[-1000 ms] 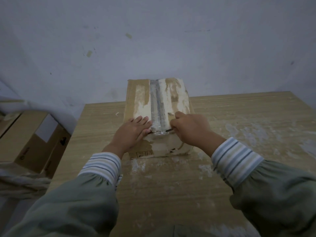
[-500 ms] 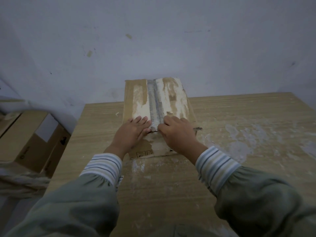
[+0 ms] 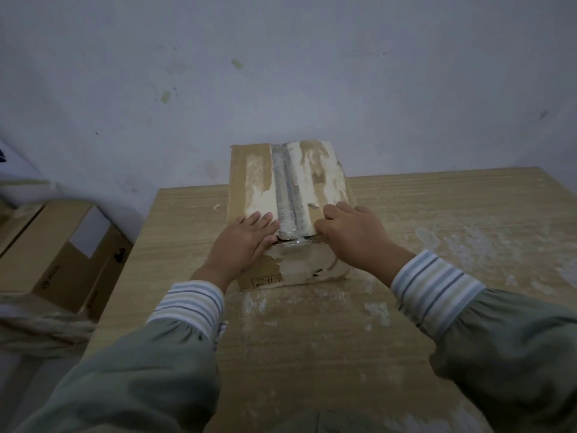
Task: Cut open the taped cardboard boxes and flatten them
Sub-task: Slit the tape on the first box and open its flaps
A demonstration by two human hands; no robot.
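**Both hands on the taped box**

The right hand (image 3: 352, 235) has its fingers curled at the near top edge of the cardboard box (image 3: 290, 210); whatever it may grip is hidden under the knuckles, so I cannot tell. The left hand (image 3: 242, 245) lies flat, fingers straight, pressing the top beside the tape strip (image 3: 288, 195) (shiny, running down the middle seam). The box stands closed at the desk's (image 3: 452, 214) far edge, against the wall; its contents are unseen. Another carton (image 3: 62, 254) sits off the desk's left edge, partly cut off.

Pale stained wall (image 3: 281, 73), scuffed wooden table (image 3: 437, 207), dim light
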